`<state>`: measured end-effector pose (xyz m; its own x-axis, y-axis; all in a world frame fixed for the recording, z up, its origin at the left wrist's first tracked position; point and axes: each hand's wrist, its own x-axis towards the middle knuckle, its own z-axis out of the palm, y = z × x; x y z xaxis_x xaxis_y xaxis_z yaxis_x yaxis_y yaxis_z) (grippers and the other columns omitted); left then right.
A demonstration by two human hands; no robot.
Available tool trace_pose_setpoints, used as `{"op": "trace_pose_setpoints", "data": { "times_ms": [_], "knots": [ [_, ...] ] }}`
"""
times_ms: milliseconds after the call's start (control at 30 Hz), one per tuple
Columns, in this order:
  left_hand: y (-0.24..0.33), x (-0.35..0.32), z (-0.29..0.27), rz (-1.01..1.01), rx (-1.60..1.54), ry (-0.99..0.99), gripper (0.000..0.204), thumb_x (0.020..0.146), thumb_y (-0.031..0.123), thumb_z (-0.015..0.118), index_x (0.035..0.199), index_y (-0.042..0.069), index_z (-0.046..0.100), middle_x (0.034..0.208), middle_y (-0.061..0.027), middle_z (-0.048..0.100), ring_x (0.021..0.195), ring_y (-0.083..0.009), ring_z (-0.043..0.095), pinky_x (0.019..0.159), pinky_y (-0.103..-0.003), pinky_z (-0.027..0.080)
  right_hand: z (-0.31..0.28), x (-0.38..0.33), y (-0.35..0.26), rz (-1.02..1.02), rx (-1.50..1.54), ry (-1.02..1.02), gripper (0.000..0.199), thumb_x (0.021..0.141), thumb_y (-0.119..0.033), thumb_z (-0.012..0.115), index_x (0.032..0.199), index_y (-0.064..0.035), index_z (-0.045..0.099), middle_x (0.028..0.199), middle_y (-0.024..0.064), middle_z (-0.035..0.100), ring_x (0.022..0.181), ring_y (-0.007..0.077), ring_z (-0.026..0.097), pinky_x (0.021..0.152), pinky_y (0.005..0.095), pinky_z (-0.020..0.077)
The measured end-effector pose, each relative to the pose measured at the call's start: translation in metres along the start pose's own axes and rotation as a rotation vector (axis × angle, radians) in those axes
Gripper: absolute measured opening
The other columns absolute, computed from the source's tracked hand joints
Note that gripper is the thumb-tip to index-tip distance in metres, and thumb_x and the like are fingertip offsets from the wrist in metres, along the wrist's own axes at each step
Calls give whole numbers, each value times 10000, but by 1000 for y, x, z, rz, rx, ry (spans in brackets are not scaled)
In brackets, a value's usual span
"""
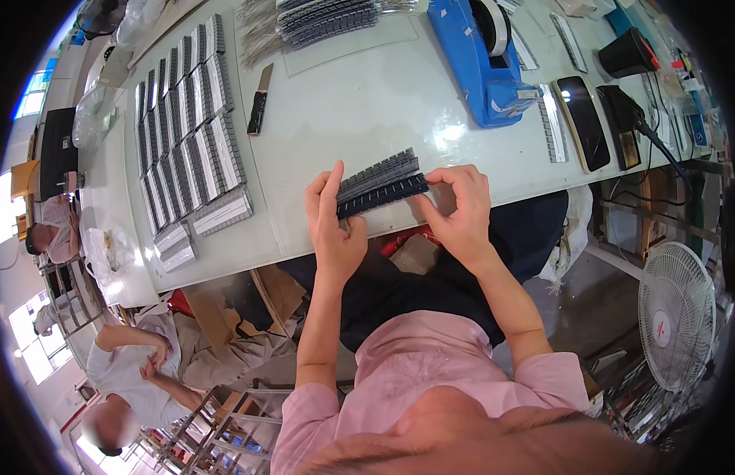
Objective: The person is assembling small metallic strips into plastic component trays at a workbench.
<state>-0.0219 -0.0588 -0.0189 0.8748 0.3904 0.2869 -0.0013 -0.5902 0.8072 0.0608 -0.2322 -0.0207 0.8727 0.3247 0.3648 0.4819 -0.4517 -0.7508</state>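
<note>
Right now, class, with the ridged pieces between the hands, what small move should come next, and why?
Probably the right hand should nudge the dark ridged strip level with the grey ridged piece: the dark one's right end appears to stick out further, and that hand's fingers are beside it, while the left hand holds the other end.

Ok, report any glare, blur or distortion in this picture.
Head view: glare on the pale tabletop, near the blue tape dispenser; a glint on the phone; windows washed out at left; scene bends toward the black fisheye rim; the left hand, right hand and held dark strips look fairly sharp.
</note>
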Motion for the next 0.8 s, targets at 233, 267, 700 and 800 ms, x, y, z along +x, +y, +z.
{"op": "trace_pose_setpoints", "data": {
  "times_ms": [233,267,700,800],
  "knots": [
    [2,0,0,41,20,9,740,647,-126,427,1370,20,485,1232,-186,493,1108,-306,507,982,-345,402,1,-1,6,-49,6,10,302,671,-115,787,921,-120,618,904,-1,635,897,233,562,787,353,390],
    [1,0,1,44,19,11,740,647,-126,427,1370,20,485,1232,-186,493,1108,-306,507,982,-345,402,1,-1,5,-39,13,-13,301,668,-114,787,915,-119,617,913,3,632,901,234,559,791,356,392],
    [0,-4,2,71,51,5,711,606,-160,471,1280,39,581,1216,-151,484,1092,-295,509,916,-361,463,-3,7,-1,-43,-25,-138,586,644,-75,720,1214,-115,592,919,-4,618,933,220,538,859,371,368],
    [-1,-4,2,75,55,5,703,606,-159,469,1269,40,589,1220,-153,486,1091,-298,507,914,-362,464,-1,6,0,-45,-38,-137,578,650,-79,724,1212,-119,595,918,-4,618,930,217,539,854,370,366]
  ]
}}
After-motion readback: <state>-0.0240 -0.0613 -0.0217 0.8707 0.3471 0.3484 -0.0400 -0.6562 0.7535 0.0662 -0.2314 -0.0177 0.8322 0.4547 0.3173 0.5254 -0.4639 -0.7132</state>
